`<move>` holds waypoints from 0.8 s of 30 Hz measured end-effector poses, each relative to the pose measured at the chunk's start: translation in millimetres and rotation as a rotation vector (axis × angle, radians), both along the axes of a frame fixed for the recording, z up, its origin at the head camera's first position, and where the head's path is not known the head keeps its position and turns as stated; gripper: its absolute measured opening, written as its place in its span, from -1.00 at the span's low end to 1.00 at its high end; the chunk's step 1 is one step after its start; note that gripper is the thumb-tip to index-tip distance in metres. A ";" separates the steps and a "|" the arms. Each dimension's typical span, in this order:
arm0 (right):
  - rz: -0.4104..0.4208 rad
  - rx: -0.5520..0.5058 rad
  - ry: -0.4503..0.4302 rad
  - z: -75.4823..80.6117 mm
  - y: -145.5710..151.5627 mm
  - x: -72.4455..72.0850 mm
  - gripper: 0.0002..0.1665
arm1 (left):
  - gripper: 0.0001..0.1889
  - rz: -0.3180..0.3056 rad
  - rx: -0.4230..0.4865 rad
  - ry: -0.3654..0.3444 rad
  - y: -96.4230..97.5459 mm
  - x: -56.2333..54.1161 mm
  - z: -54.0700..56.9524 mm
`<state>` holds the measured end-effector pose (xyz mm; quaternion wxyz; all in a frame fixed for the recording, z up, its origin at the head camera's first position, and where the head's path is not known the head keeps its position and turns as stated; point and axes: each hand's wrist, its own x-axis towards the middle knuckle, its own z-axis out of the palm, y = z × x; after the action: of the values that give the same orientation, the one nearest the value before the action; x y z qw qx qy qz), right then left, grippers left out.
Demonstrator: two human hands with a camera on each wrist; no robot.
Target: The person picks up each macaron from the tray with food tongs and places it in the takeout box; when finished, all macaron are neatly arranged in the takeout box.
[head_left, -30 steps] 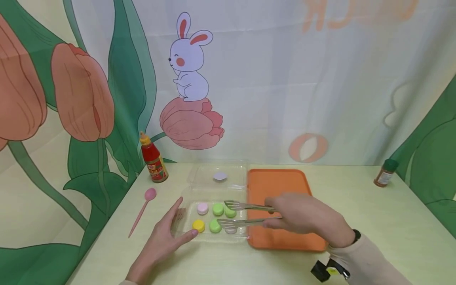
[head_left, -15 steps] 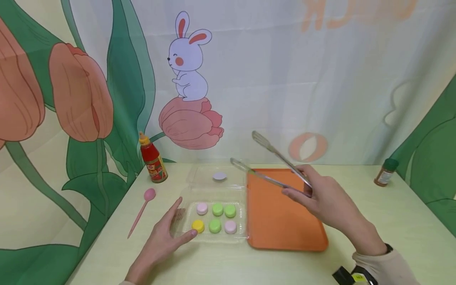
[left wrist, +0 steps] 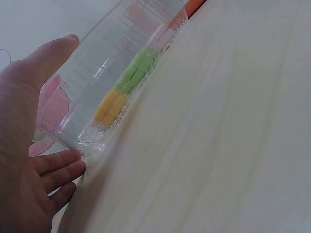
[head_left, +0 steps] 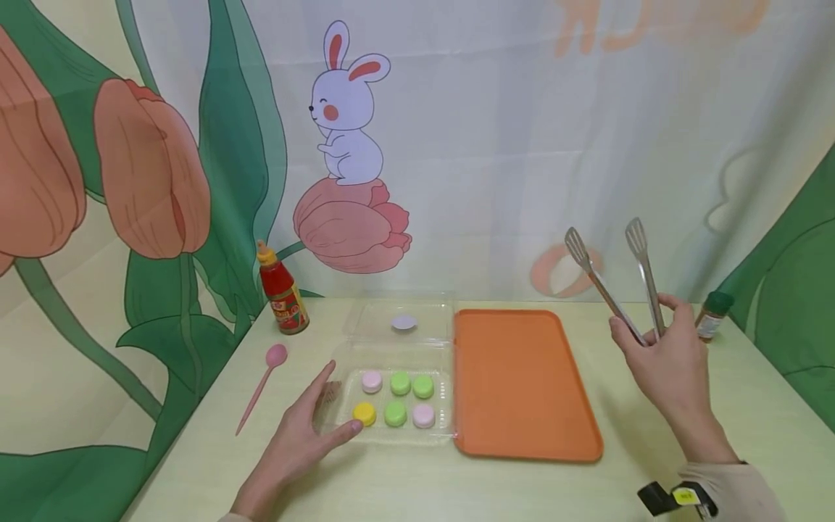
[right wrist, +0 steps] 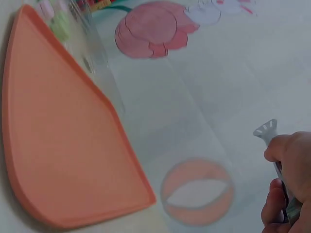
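Observation:
My left hand [head_left: 287, 442] rests at the left end of a clear plastic box [head_left: 404, 437], thumb along the near side and index finger along the far side. In the left wrist view, the other fingers [left wrist: 63, 172] lie loosely bent by its lower corner. Inside are two rows of macarons: a yellow one [head_left: 364, 414], two pink and several green, one of them a front green macaron [head_left: 395, 414]. My right hand [head_left: 672, 377] grips metal tongs [head_left: 612, 299], raised over the table's right side. The tongs' tips point up, spread apart with nothing between them.
Right of the box lies an orange tray [head_left: 522, 384]. The box's lid [head_left: 368, 319] is folded back behind it. A red sauce bottle [head_left: 282, 297] and a pink spoon [head_left: 264, 377] are on the left. A green-capped jar [head_left: 712, 319] stands behind my right hand.
My right hand has carried the tongs up out of the box and across the tray to the right, turning their tips upward. My left hand has stayed at the box.

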<state>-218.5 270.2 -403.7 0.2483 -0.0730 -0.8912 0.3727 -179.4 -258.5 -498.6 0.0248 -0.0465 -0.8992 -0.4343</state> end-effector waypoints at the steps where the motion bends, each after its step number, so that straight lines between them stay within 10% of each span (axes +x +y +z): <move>1: -0.017 -0.010 -0.022 -4.4 4.1 -2.7 0.06 | 0.19 0.000 0.000 0.000 -0.1 0.0 -0.1; 24: -0.168 0.016 -0.170 -84.4 41.8 -28.2 0.02 | 0.18 0.003 -0.004 0.009 -0.1 0.0 -0.3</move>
<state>-246.7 312.0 -488.1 0.2029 -0.1766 -0.9027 0.3358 -179.3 -258.6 -498.9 0.0293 -0.0473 -0.9000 -0.4323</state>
